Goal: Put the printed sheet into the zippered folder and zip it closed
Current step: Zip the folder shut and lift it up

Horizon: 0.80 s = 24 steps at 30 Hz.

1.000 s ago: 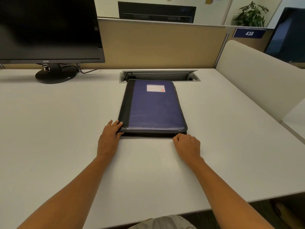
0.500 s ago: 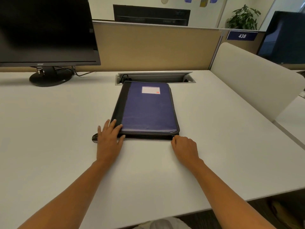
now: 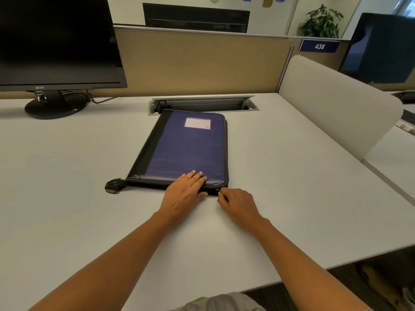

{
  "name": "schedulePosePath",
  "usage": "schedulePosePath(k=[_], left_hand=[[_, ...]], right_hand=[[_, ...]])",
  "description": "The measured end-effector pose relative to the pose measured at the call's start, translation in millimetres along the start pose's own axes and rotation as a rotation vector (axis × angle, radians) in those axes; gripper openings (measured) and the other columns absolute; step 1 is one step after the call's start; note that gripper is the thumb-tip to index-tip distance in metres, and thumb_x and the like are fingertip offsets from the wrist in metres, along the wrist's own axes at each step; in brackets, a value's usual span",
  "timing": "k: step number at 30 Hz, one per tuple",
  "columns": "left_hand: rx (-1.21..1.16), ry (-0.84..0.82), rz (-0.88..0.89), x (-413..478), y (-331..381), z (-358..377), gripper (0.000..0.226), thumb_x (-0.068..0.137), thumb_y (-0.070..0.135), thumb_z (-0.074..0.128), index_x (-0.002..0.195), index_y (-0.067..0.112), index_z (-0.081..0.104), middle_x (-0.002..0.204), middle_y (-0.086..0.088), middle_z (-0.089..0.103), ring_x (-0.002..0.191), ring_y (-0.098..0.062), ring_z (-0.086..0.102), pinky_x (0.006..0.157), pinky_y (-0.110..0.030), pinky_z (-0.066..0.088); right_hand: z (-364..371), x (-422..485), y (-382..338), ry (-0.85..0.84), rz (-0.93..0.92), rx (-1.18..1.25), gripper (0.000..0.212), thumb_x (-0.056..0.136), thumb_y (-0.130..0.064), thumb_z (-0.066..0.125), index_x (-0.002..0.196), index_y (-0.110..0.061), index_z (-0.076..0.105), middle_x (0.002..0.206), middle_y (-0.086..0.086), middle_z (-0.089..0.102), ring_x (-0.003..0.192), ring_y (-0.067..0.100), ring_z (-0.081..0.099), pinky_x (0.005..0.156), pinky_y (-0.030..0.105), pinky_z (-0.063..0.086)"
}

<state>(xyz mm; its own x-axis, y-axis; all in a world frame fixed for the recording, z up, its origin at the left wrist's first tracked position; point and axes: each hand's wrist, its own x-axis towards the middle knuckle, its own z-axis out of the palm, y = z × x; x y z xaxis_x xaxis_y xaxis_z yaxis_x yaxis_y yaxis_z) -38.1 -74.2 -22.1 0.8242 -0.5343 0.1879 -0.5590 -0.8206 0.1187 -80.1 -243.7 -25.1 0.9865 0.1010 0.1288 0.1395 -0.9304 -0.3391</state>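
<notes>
head view: a closed blue-and-black zippered folder point(image 3: 186, 151) lies flat on a white desk point(image 3: 67, 176), its far edge near a cable tray point(image 3: 202, 104). the person's left hand point(image 3: 185, 193) presses flat and unclenched on the folder's near right part, fingers spread on the cover. the right hand point(image 3: 238, 204) is pinched on the zipper pull point(image 3: 217, 190) at the near right corner. a black tab point(image 3: 113, 185) juts from the near left corner. a monitor point(image 3: 56, 41) stands at far left. the printed sheet is out of sight.

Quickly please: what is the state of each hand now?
Left hand: open, flat on the folder.
Right hand: closed, pinching at the folder's near right corner.
</notes>
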Motion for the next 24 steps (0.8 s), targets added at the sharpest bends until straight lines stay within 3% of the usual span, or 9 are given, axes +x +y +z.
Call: schedulePosePath(k=[4,10,12,14,15,17,19,21,24], left_hand=[[0.037,-0.065,-0.036,10,9,-2,0.055,0.096,0.042,0.032,0.144,0.016,0.025,0.154,-0.003,0.023,0.142,-0.023,0.02,0.112,-0.035,0.026],[0.162,-0.131,0.024,17,14,-1,0.049,0.1,0.034,0.021,0.146,0.016,0.016,0.156,-0.003,0.017,0.143,-0.022,0.015,0.114,-0.034,0.021],[0.18,-0.096,0.048,15,10,4,0.047,0.099,0.029,0.032,0.143,0.012,0.028,0.151,-0.009,0.029,0.139,-0.027,0.029,0.109,-0.038,0.031],[0.164,0.022,0.113,13,6,6,0.042,0.082,0.022,0.066,0.121,0.008,0.059,0.124,-0.014,0.061,0.112,-0.032,0.06,0.083,-0.041,0.054],[0.206,0.037,0.117,11,2,10,0.043,0.068,0.022,0.08,0.107,0.009,0.068,0.108,-0.011,0.07,0.096,-0.03,0.068,0.07,-0.038,0.057],[0.244,0.077,0.121,10,-5,17,0.049,0.052,0.023,0.089,0.096,0.011,0.073,0.097,-0.007,0.074,0.085,-0.026,0.071,0.061,-0.034,0.058],[0.267,0.136,0.161,8,-7,17,0.04,0.06,0.023,0.084,0.096,0.01,0.073,0.097,-0.008,0.074,0.085,-0.026,0.071,0.061,-0.035,0.058],[0.28,0.191,0.189,6,-8,17,0.026,0.077,0.026,0.062,0.096,0.011,0.073,0.097,-0.007,0.074,0.085,-0.025,0.071,0.061,-0.034,0.058],[0.299,0.209,0.199,5,-11,17,0.039,0.079,0.027,0.041,0.096,0.013,0.073,0.097,-0.005,0.074,0.085,-0.024,0.072,0.063,-0.033,0.058]], right_hand=[[1,0,1,0.012,-0.014,0.009,0.029,0.083,-0.034,0.025,0.067,-0.014,0.037,0.067,0.011,0.056,0.06,0.024,0.04,0.049,0.032,0.022],[3,2,7,0.025,-0.05,0.026,0.027,0.082,-0.033,0.028,0.064,-0.014,0.038,0.061,0.009,0.052,0.057,0.023,0.039,0.046,0.021,0.017],[4,4,11,0.041,-0.05,0.013,0.026,0.082,-0.032,0.03,0.063,-0.015,0.038,0.063,0.012,0.059,0.057,0.024,0.039,0.047,0.021,0.017],[4,5,14,0.063,-0.047,0.017,0.027,0.081,-0.034,0.03,0.061,-0.017,0.037,0.063,0.013,0.061,0.056,0.024,0.039,0.046,0.021,0.018],[5,5,15,0.069,-0.048,0.013,0.03,0.08,-0.038,0.026,0.06,-0.017,0.036,0.061,0.012,0.06,0.055,0.024,0.039,0.046,0.021,0.018],[5,6,17,0.077,-0.055,-0.001,0.035,0.074,-0.043,0.017,0.059,-0.017,0.035,0.057,0.01,0.056,0.054,0.023,0.037,0.046,0.021,0.018],[5,7,17,0.087,-0.061,-0.012,0.036,0.071,-0.045,0.015,0.059,-0.017,0.035,0.055,0.009,0.052,0.053,0.024,0.036,0.045,0.021,0.016],[5,9,17,0.1,-0.063,-0.012,0.035,0.071,-0.045,0.016,0.058,-0.017,0.034,0.052,0.007,0.047,0.052,0.023,0.036,0.044,0.02,0.015],[5,11,18,0.119,-0.06,-0.016,0.036,0.071,-0.045,0.017,0.058,-0.017,0.034,0.053,0.008,0.05,0.052,0.024,0.036,0.045,0.02,0.015]])
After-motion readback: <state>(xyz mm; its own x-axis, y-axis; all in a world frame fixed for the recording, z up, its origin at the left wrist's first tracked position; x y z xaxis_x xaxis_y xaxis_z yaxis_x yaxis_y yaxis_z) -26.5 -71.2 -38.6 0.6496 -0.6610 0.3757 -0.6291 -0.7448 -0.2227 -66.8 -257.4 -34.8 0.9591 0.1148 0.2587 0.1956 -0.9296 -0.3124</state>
